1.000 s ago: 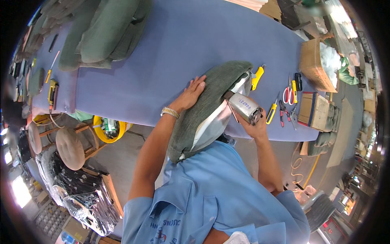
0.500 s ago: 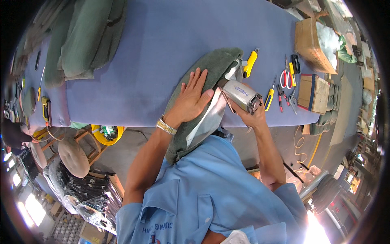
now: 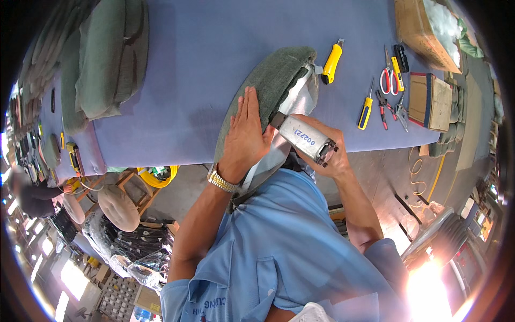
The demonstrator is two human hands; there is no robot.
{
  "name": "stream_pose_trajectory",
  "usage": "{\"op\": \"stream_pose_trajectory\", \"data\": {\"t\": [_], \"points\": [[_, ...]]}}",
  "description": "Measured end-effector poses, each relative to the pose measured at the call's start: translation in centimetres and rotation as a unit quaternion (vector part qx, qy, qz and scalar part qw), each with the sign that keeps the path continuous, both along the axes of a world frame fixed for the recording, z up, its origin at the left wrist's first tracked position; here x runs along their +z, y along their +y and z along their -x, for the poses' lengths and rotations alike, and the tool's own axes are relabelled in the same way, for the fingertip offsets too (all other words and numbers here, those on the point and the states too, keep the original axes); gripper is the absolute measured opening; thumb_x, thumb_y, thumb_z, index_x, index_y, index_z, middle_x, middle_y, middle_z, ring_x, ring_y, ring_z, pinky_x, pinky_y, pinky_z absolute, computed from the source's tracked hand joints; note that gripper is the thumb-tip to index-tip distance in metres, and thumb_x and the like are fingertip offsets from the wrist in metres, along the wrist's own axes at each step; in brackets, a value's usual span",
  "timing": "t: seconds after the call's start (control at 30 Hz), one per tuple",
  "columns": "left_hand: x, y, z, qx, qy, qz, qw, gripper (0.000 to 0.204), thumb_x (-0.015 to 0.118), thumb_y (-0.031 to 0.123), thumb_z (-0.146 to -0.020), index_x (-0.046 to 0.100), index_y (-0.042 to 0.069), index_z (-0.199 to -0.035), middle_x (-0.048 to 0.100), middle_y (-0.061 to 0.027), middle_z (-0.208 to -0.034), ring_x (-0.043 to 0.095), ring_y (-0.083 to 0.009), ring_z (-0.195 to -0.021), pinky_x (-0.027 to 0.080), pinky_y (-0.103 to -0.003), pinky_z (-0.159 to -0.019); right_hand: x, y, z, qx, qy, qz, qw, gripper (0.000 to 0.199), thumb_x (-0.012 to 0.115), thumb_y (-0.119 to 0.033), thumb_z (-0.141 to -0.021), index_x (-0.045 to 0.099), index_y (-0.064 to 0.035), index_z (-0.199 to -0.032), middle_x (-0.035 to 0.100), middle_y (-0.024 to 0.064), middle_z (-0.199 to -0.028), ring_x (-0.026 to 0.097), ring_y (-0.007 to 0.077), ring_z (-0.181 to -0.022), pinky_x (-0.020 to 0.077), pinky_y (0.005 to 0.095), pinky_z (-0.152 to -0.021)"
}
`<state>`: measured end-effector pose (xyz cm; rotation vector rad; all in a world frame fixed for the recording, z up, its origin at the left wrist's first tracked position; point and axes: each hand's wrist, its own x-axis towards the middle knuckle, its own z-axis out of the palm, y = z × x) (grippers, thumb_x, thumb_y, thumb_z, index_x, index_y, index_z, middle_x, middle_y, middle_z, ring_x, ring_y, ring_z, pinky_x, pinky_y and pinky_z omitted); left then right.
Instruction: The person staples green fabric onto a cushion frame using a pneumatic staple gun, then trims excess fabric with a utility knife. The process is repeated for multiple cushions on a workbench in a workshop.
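Note:
A green fabric-covered cushion panel [image 3: 271, 80] lies tilted over the near edge of the blue worktable [image 3: 204, 59], its pale grey underside [image 3: 298, 102] turned up along the right. My left hand [image 3: 244, 134] presses flat on the green fabric, fingers together and stretched out, a metal watch on the wrist. My right hand [image 3: 327, 150] grips a silver pneumatic staple gun [image 3: 303, 138], its nose set against the panel's edge just right of my left fingers.
On the table to the right lie a yellow utility knife [image 3: 332, 61], a yellow-and-blue screwdriver [image 3: 366, 110], red scissors [image 3: 386, 78], pliers [image 3: 382, 104] and cardboard boxes [image 3: 426, 27]. Green cushions [image 3: 107, 53] are stacked at the left. A round stool [image 3: 118, 206] stands below the table edge.
My left hand slid down the cushion panel toward me and now lies flat beside the staple gun. The gun moved lower along the panel's edge with my right hand.

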<state>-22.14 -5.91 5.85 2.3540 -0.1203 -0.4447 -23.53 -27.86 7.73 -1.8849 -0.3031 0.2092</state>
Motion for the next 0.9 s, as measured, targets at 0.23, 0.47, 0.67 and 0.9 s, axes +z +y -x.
{"op": "stream_pose_trajectory", "data": {"t": [0.23,0.47,0.67,0.9], "points": [[0.6,-0.4,0.1,0.004,-0.001,-0.024,1.0,0.094,0.071,0.022,-0.091,0.016,-0.005,-0.162,0.029,-0.0301,-0.164,0.031,-0.0481,-0.151,0.038,-0.064,-0.115,0.2,-0.2,-0.9,0.019,0.029,-0.017,0.999,0.058,0.078,0.0,-0.077,0.064,0.0036,-0.133,0.073,0.0178,-0.119,0.073,0.0231,-0.103,0.0566,0.0333,-0.091],[0.4,-0.5,0.0,0.009,-0.006,-0.04,0.999,0.094,0.073,0.021,-0.09,0.017,-0.004,-0.162,0.03,-0.0291,-0.164,0.032,-0.0472,-0.151,0.038,-0.063,-0.115,-0.3,-0.2,-0.9,0.027,0.033,-0.054,0.998,0.058,0.075,0.003,-0.077,0.063,0.0055,-0.134,0.072,0.0178,-0.119,0.072,0.0221,-0.102,0.0558,0.0328,-0.091],[1.2,-0.5,-0.1,0.011,0.002,-0.043,0.999,0.096,0.073,0.008,-0.082,0.018,-0.007,-0.16,0.033,-0.031,-0.162,0.034,-0.0478,-0.15,0.036,-0.053,-0.119,0.1,-0.2,0.2,0.027,0.022,-0.011,0.999,0.057,0.076,0.003,-0.077,0.063,0.004,-0.133,0.073,0.0173,-0.119,0.072,0.022,-0.105,0.0563,0.0334,-0.092],[0.5,-1.3,0.5,0.02,-0.005,-0.058,0.998,0.1,0.074,0.004,-0.078,0.019,-0.004,-0.161,0.033,-0.0284,-0.162,0.034,-0.0472,-0.15,0.04,-0.057,-0.116,1.3,0.4,-0.6,0.021,0.096,-0.037,0.994,0.055,0.076,0.001,-0.077,0.065,0.0029,-0.131,0.073,0.016,-0.119,0.072,0.0207,-0.104,0.0555,0.0323,-0.093]]}}
